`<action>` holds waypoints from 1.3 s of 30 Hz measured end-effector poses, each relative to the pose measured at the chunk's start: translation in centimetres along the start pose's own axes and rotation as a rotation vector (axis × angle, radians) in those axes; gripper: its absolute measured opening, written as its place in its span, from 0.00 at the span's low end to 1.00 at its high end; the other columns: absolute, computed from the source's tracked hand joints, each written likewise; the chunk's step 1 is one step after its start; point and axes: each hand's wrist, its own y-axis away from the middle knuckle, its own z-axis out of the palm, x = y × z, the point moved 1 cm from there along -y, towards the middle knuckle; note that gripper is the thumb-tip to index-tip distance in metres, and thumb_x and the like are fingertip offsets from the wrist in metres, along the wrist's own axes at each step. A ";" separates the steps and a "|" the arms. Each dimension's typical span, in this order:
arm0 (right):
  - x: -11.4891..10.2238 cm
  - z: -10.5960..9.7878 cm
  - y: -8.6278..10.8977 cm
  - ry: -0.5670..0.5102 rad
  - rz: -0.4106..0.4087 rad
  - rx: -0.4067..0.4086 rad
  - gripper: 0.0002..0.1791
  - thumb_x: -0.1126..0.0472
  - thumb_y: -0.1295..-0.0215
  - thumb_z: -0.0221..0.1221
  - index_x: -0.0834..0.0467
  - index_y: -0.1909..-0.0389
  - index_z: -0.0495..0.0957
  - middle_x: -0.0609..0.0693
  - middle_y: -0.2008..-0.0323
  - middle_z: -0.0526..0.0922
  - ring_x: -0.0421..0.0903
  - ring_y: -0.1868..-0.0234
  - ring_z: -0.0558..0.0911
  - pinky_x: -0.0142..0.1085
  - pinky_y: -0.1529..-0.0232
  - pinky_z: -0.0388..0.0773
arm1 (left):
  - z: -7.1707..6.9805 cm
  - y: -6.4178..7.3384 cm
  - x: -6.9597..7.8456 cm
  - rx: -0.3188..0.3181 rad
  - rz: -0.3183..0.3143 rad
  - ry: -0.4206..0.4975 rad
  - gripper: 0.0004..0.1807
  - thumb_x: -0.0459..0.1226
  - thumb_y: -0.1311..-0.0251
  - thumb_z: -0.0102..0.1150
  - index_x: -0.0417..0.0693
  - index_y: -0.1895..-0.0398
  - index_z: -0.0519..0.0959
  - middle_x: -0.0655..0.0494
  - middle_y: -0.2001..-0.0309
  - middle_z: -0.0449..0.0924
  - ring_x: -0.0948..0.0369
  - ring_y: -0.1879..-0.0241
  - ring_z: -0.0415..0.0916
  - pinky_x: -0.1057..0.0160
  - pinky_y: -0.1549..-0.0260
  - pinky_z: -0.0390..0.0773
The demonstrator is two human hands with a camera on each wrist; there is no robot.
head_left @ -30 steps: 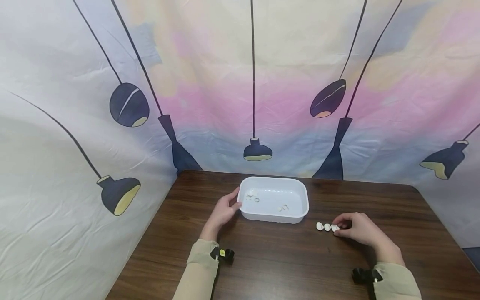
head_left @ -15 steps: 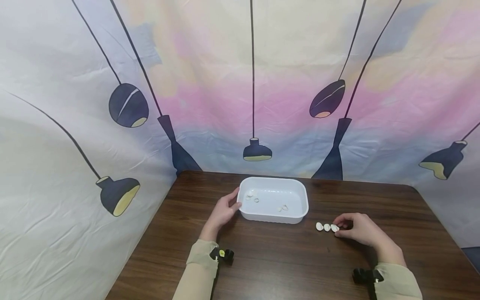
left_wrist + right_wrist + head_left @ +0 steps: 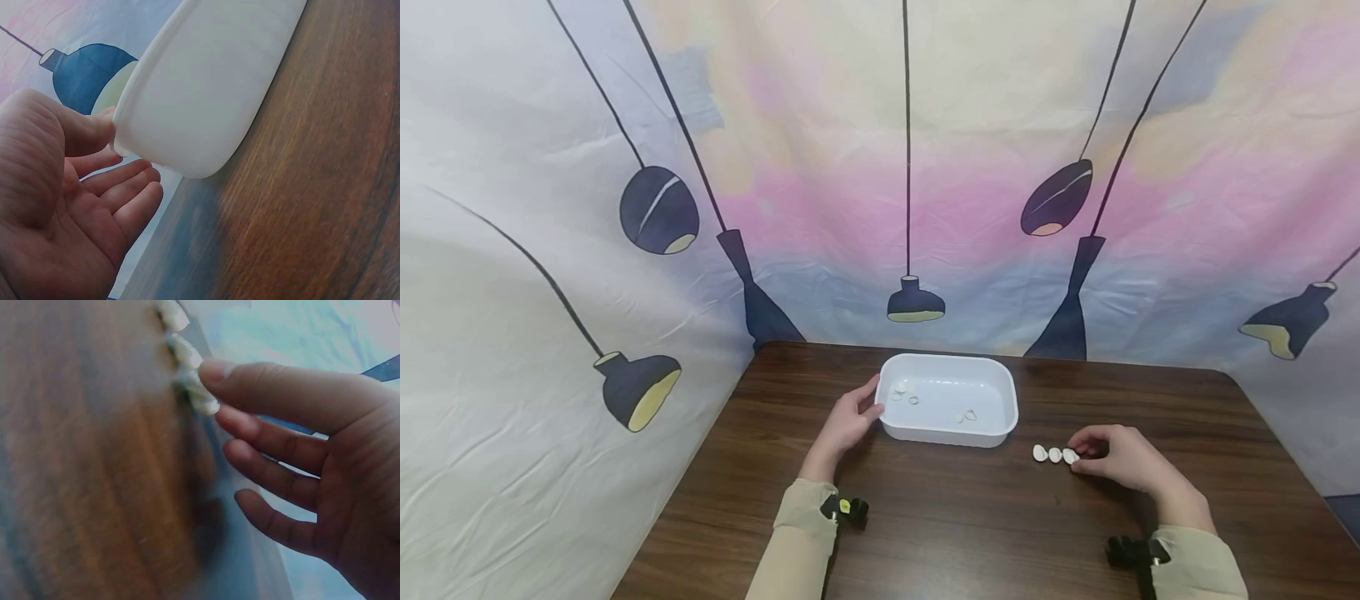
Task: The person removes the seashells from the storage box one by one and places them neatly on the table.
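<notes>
My left hand [image 3: 846,423] grips the left end of a white plastic tray [image 3: 946,437], thumb and fingers at its rim. The left wrist view shows the thumb on the rim of the tray [image 3: 200,81], with the other fingers loosely bent below. To the right of the tray, three small white seashells lie in a short row: a left shell [image 3: 1040,452], a middle shell [image 3: 1055,455] and a right shell [image 3: 1071,457]. My right hand [image 3: 1123,457] pinches the right shell between thumb and forefinger; its remaining fingers are loosely curled in the right wrist view.
Several small pale shells [image 3: 913,400] lie inside the tray, at its left end and near its front. The dark wooden table [image 3: 955,525] ends at a patterned cloth backdrop [image 3: 970,208]. A black wrist camera [image 3: 1131,552] sits on the right wrist.
The right hand's fingertips have shifted very slightly to the right on the right shell. The row of shells, the tray and the left hand look the same.
</notes>
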 end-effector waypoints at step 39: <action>-16.4 13.0 -20.0 -0.013 -0.109 -0.037 0.11 0.62 0.27 0.68 0.58 0.48 0.89 0.51 0.49 0.90 0.51 0.41 0.84 0.48 0.32 0.77 | -0.1 0.5 0.1 -0.013 0.003 -0.012 0.33 0.35 0.23 0.58 0.44 0.18 0.65 0.44 0.20 0.65 0.45 0.22 0.65 0.44 0.26 0.67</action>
